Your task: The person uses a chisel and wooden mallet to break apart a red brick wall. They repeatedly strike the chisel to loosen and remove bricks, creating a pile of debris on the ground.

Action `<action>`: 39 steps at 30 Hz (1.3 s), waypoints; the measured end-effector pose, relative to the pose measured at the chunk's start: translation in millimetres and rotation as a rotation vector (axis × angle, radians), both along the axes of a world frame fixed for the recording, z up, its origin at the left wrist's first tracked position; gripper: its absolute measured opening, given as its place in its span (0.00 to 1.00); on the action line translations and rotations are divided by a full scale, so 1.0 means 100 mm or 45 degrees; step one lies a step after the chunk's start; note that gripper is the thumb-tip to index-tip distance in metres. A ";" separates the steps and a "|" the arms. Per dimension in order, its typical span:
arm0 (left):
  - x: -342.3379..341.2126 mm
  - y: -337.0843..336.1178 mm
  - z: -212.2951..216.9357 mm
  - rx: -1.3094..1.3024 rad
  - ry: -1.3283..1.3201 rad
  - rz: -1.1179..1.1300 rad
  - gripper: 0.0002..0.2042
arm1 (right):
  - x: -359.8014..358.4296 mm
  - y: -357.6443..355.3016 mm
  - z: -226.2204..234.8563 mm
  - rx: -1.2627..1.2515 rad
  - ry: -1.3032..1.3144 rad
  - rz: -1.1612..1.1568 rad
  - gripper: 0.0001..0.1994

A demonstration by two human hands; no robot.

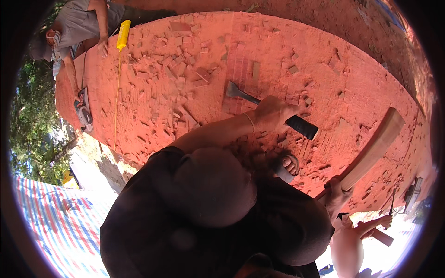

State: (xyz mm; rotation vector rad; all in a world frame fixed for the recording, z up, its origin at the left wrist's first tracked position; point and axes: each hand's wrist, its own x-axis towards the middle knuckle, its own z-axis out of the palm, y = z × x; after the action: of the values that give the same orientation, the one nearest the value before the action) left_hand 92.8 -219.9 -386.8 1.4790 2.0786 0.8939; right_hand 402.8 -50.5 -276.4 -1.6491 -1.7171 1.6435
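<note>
My left hand (272,112) is wrapped round a chisel (243,95). The flat metal blade points to the far left, and the black-wrapped handle end sticks out on the right of my fist. My right hand (337,194) grips a long, thick wooden mallet (373,149), which slants up and away to the right. The two tools are apart. Under both hands lies a large reddish wooden slab (324,41), its surface rough with cut marks and scattered wood chips (178,60).
My knee (213,185) and sandalled foot (288,167) are close to my left arm. A person (83,23) at the far left has a hand on a power tool (83,111). A yellow socket block (123,34) trails a cord. Another person (347,250) at the near right holds tools.
</note>
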 end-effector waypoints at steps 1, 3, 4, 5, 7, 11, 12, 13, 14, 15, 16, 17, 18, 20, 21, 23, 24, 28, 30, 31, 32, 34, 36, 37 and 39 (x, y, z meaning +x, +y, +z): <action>0.06 -0.01 0.05 -0.011 -0.093 -0.023 0.18 | 0.06 0.24 0.21 0.048 0.030 0.020 0.05; 0.15 -0.04 0.14 0.015 -0.176 -0.009 0.17 | 0.06 0.59 0.56 0.261 0.070 -0.113 0.08; 0.19 -0.06 0.19 0.066 -0.259 -0.018 0.18 | 0.04 0.74 0.71 0.345 0.161 -0.154 0.10; 0.21 -0.06 0.22 0.053 -0.231 -0.005 0.20 | 0.02 0.88 0.87 0.471 0.107 -0.215 0.12; 0.21 -0.08 0.27 0.103 -0.199 0.019 0.23 | 0.00 1.10 1.09 0.632 0.127 -0.361 0.17; 0.15 -0.07 0.32 0.083 -0.325 0.116 0.15 | 0.10 1.58 1.50 0.902 0.333 -0.314 0.17; 0.14 -0.06 0.34 0.130 -0.311 0.149 0.15 | 0.15 1.71 1.62 0.960 0.279 -0.338 0.17; 0.13 -0.04 0.36 0.119 -0.314 0.159 0.15 | 0.21 1.84 1.74 1.034 0.217 -0.279 0.18; 0.14 -0.01 0.38 0.118 -0.304 0.183 0.14 | 0.27 1.96 1.86 1.109 0.159 -0.126 0.18; 0.16 0.01 0.40 0.139 -0.324 0.158 0.15 | 0.35 2.06 1.93 1.110 0.204 -0.166 0.18; 0.18 0.03 0.41 0.165 -0.334 0.150 0.15 | 0.41 2.15 2.02 1.106 0.251 -0.111 0.17; 0.20 0.04 0.43 0.239 -0.331 0.151 0.15 | 0.45 2.19 2.04 1.177 0.178 -0.102 0.17; 0.22 0.05 0.43 0.162 -0.335 0.122 0.15 | 0.45 2.21 2.06 1.107 0.276 -0.149 0.18; 0.24 0.06 0.42 0.055 -0.320 0.066 0.15 | 0.33 2.09 1.96 1.119 0.238 -0.335 0.19; 0.25 0.07 0.40 0.133 -0.311 0.100 0.15 | 0.19 1.95 1.87 1.111 0.166 -0.354 0.20; 0.25 0.09 0.36 0.180 -0.312 0.139 0.16 | -0.17 1.53 1.60 0.909 0.500 -0.324 0.22; 0.24 0.09 0.33 0.153 -0.304 0.145 0.16 | -0.36 1.23 1.42 0.924 0.524 -0.322 0.22; 0.24 0.14 0.26 0.191 -0.288 0.192 0.16 | -0.72 0.02 0.56 0.262 0.151 0.294 0.12; 0.25 0.14 0.24 0.213 -0.279 0.196 0.16 | -0.55 -0.22 0.23 0.109 -0.197 0.476 0.12; 0.25 0.14 0.23 0.200 -0.270 0.187 0.17 | -0.39 -0.20 0.17 0.170 -0.242 0.364 0.12; 0.24 0.15 0.22 0.147 -0.244 0.191 0.18 | -0.24 -0.08 0.16 0.183 -0.217 0.335 0.12; 0.25 0.16 0.19 0.156 -0.193 0.170 0.18 | -0.02 0.28 0.39 0.295 -0.220 0.264 0.12; 0.25 0.19 0.16 0.139 -0.188 0.151 0.17 | -0.08 0.67 0.83 0.531 -0.040 0.013 0.12; 0.25 0.20 0.15 0.130 -0.197 0.149 0.17 | -0.24 0.81 1.08 0.624 0.156 -0.090 0.13; 0.26 0.21 0.13 0.112 -0.207 0.139 0.17 | -0.70 0.90 1.45 0.674 0.430 -0.616 0.15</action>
State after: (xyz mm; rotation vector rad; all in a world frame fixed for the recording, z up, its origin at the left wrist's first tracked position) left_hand 118.6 -199.1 -373.9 1.2984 2.0389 1.1217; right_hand 332.7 39.6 -131.3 -1.3019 -1.2997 1.0491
